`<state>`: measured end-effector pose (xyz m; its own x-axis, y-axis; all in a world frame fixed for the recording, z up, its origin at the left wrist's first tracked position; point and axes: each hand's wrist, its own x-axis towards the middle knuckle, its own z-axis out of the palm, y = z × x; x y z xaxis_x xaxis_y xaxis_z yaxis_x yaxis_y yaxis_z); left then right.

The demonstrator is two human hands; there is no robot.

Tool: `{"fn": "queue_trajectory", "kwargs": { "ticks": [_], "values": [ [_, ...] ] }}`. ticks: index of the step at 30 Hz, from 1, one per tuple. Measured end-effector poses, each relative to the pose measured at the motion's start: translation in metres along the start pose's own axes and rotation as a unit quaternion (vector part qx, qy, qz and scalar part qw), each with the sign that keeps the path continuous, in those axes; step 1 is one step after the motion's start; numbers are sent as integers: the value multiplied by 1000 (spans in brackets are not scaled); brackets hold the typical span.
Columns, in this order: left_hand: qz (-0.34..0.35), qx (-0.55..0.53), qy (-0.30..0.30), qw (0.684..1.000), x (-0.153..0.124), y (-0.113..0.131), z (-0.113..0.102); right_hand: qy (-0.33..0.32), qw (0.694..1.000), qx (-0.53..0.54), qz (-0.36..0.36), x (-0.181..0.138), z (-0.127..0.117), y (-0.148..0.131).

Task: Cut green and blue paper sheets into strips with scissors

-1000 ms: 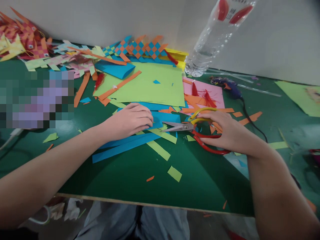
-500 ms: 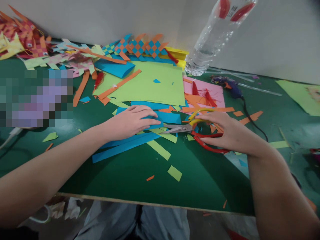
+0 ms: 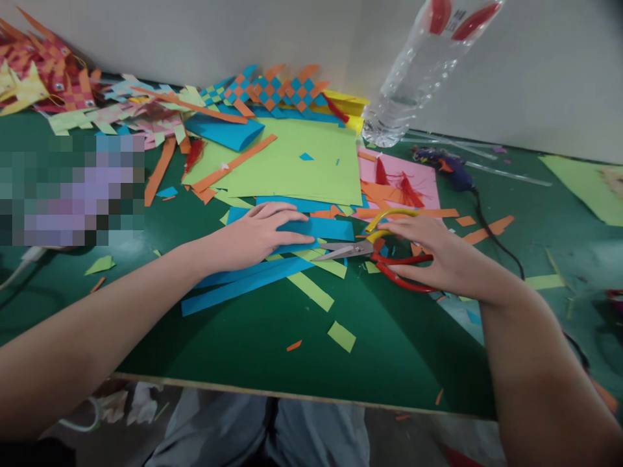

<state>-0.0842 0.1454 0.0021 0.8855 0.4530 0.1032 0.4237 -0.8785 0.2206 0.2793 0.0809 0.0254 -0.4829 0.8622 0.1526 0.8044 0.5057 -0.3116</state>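
My right hand [image 3: 428, 250] grips a pair of scissors [image 3: 363, 248] with one yellow and one red handle, thumb in the red loop. Its blades are slightly apart and point left at the blue paper strips [image 3: 248, 285]. Palm down, my left hand [image 3: 263, 237] lies over the strips with its fingers stretched out, fingertips near the blade tips. What is under the palm is hidden. Another blue strip [image 3: 333, 229] lies just beyond the blades. Light green strips [image 3: 311, 290] lie under and in front of the scissors.
Light green sheets [image 3: 302, 162] lie behind my hands, with woven paper fish [image 3: 267, 91] against the wall. A water bottle [image 3: 409, 84] stands at the back right, near a glue gun [image 3: 448, 165] with a cord. A blurred-out object [image 3: 82, 194] is at left. Paper scraps litter the green table [image 3: 233, 350].
The scissors' handles have drawn slightly closer together in my right hand, the red one rising a little. My left hand stays in place on the strips.
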Motion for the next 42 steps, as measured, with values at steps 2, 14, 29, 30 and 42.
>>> {"fn": "queue_trajectory", "kwargs": {
  "ticks": [2, 14, 29, 30, 42],
  "values": [
    [-8, -2, -7, 1000, 0, 0, 0, 3, 1000, 2, -13, -1, 1, 5],
    [21, 37, -3, 999, 1, 0, -1, 1, 1000, 13, -17, -3, 0, 8],
    [10, 15, -18, 1000, 2, 4, 1, -40, 999, 22, 10, 0, -2, 1],
    [9, 14, -18, 1000, 2, 4, 1, -41, 999, 21, 9, 0, -2, 2],
    [10, 18, -5, 1000, 3, 4, 2, -15, 1000, 6, 11, 6, 5, -15]
  ]
}}
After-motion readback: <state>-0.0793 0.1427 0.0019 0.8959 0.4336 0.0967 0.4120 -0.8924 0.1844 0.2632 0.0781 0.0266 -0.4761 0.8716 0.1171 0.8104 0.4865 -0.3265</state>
